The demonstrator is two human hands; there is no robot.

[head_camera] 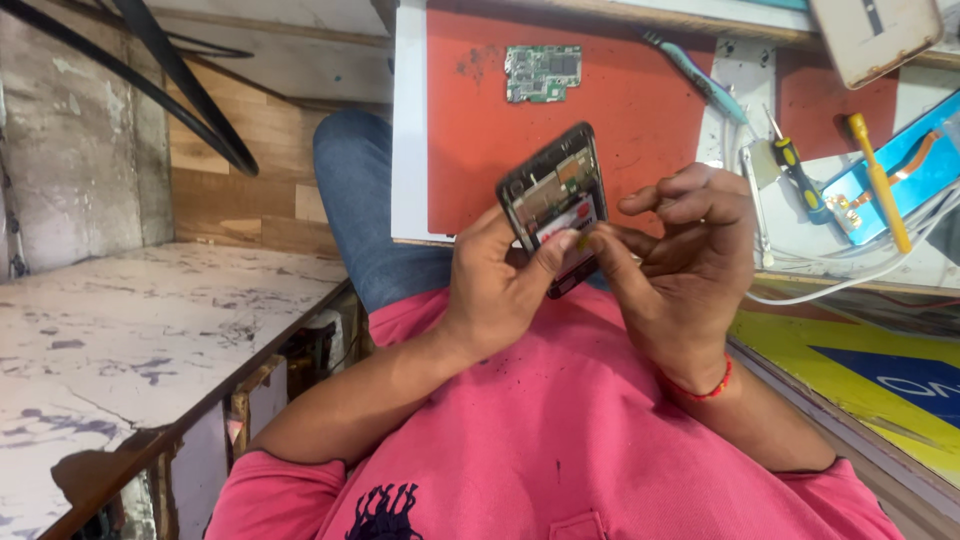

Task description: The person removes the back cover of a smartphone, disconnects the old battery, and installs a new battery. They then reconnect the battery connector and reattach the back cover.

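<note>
My left hand (497,290) grips an opened black phone body (553,190) with its back cover off, so the inner parts and a white and red label show. The phone is held tilted above my lap, in front of the red work mat (640,110). The left thumb presses on the phone's lower part. My right hand (680,260) sits just to the right, its fingertips pinching at the phone's lower right edge beside the left thumb. A red thread band is on the right wrist.
A green circuit board (543,73) lies on the red mat. A teal tool (700,75), a black-and-yellow screwdriver (798,170), a yellow-handled tool (880,185), a blue phone part (900,180) and white cables lie at the right. A worn white counter (130,340) is at the left.
</note>
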